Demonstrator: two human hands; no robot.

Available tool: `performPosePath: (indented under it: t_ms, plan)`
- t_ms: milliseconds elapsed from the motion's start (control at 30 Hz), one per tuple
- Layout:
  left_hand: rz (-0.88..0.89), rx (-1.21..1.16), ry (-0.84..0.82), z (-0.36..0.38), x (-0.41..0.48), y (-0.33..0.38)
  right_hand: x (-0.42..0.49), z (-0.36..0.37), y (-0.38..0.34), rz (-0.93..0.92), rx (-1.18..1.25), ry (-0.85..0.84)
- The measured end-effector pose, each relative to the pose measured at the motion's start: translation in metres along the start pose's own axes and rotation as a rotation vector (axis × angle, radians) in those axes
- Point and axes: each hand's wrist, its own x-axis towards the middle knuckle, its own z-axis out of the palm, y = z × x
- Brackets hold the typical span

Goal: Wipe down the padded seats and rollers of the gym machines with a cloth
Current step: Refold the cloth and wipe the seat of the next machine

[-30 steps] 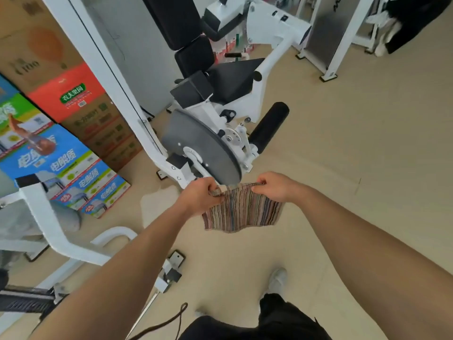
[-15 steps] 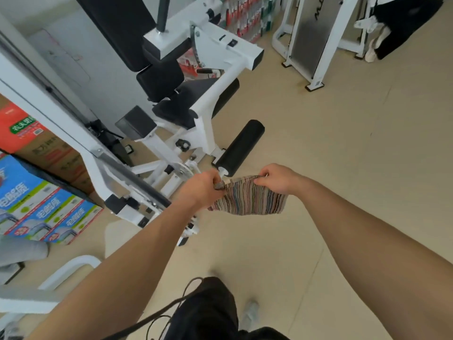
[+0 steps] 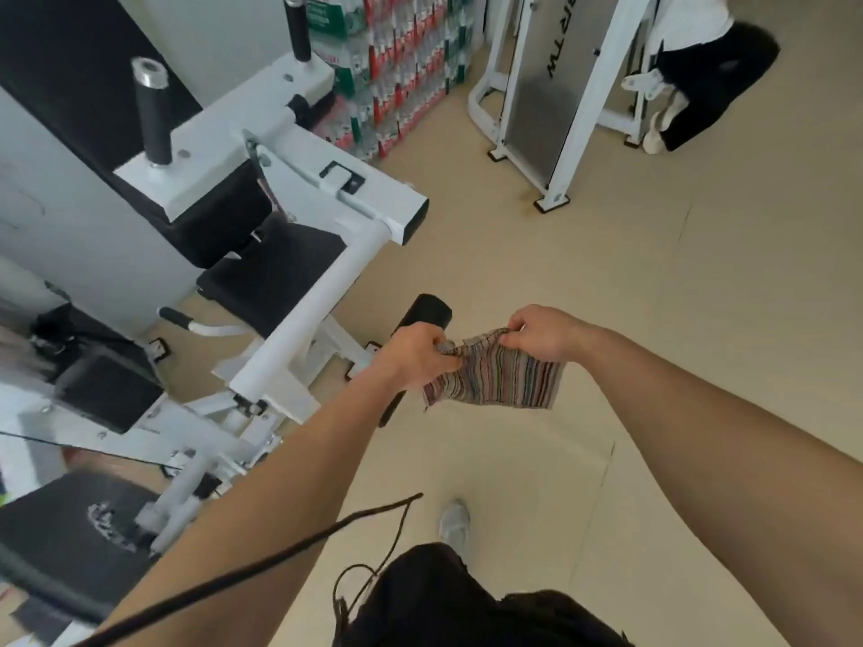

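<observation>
Striped cloth (image 3: 495,380) stays pinched between left hand (image 3: 415,357) and right hand (image 3: 541,331) | black roller (image 3: 429,310) now just behind the left hand | wiping not begun

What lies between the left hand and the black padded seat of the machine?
In the head view, the machine's slanted white frame tube crosses between the left hand and the seat.

A gym, white-framed weight machine (image 3: 299,291) with black padded seat (image 3: 275,273), second machine (image 3: 551,86) behind
</observation>
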Motion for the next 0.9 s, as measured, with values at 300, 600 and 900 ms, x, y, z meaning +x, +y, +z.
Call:
performPosePath:
  t_ms: [300,600,900]
  plan:
    - [0.055,-0.174,0.054,-0.046,0.17,0.071,0.132,-0.141,0.026,-0.022,-0.073,0.032]
    - [-0.096,-0.179,0.12,-0.087,0.346,0.122,0.297,-0.258,0.062,-0.117,-0.082,-0.045]
    - [-0.331,-0.305,0.178,-0.146,0.482,0.135,0.454,-0.373,0.044,-0.241,-0.142,-0.203]
